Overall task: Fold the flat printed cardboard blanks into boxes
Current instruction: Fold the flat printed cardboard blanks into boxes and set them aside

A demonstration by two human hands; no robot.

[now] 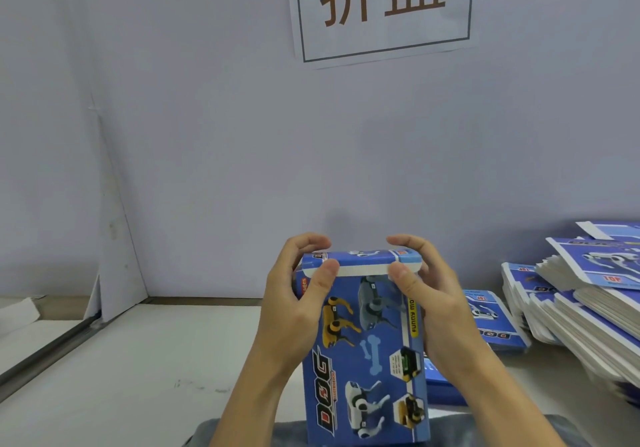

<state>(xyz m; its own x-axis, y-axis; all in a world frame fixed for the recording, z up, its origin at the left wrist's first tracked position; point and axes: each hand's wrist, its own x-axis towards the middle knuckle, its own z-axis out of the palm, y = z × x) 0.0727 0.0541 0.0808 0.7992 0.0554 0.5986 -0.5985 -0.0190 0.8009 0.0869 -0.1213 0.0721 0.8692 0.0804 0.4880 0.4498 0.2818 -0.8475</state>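
Observation:
A blue printed box [367, 353] with robot-dog pictures and the word DOG stands upright in front of me, held off the white table [138, 360]. My left hand [294, 304] grips its upper left side, thumb pressing on the white edge of the top flap [362, 261]. My right hand [440, 311] grips the upper right side, thumb on the same flap edge, fingers curled over the top. The flap lies folded down across the box's top end.
A big pile of flat blue blanks [588, 304] lies fanned out at the right. One flat blank [491, 322] lies beside my right hand. A paper sign [381, 6] hangs on the grey wall. A white partition [114, 256] stands at the left.

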